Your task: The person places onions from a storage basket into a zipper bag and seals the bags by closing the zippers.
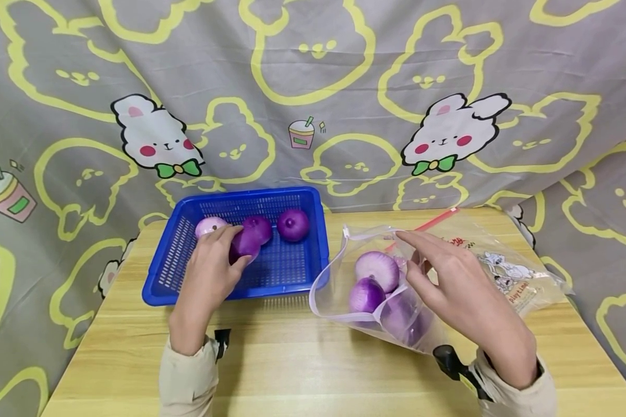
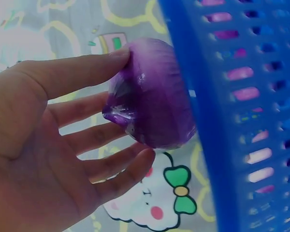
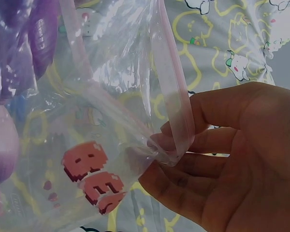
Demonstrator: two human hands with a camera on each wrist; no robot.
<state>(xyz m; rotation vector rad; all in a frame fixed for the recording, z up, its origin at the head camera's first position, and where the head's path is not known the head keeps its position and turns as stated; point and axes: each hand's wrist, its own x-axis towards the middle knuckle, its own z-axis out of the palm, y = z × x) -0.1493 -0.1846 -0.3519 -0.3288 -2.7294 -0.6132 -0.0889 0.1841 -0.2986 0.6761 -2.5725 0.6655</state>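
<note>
My left hand (image 1: 208, 272) grips a purple onion (image 1: 244, 248) over the left part of a blue plastic basket (image 1: 324, 246). In the left wrist view the thumb and fingers are curled about that onion (image 2: 157, 94), beside the basket wall. Three other onions are visible in the basket: a pale one (image 1: 208, 225) and two dark purple ones. On the right, my right hand (image 1: 461, 286) pinches the rim of a clear zip bag (image 1: 339, 316), whose mouth gapes toward the basket. Several onions (image 1: 377, 269) sit inside it. The right wrist view shows the fingers on the bag's zip edge (image 3: 176, 96).
Another clear printed bag (image 1: 527, 263) with a red zip strip (image 1: 433, 219) lies behind and right of my right hand. Everything stands on a light wooden table (image 1: 292, 370). A grey patterned cloth (image 1: 344, 168) hangs behind and at the sides.
</note>
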